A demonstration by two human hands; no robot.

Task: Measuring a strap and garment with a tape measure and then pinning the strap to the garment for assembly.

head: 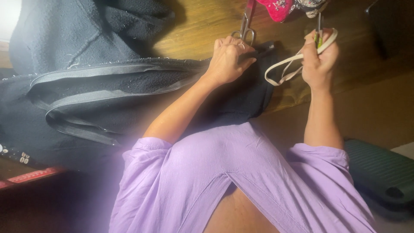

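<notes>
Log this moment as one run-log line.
left hand: pressing black fleece garment at zipper end | right hand: gripping green-handled tool and cream strap loop | scissors: lying on wooden table
</notes>
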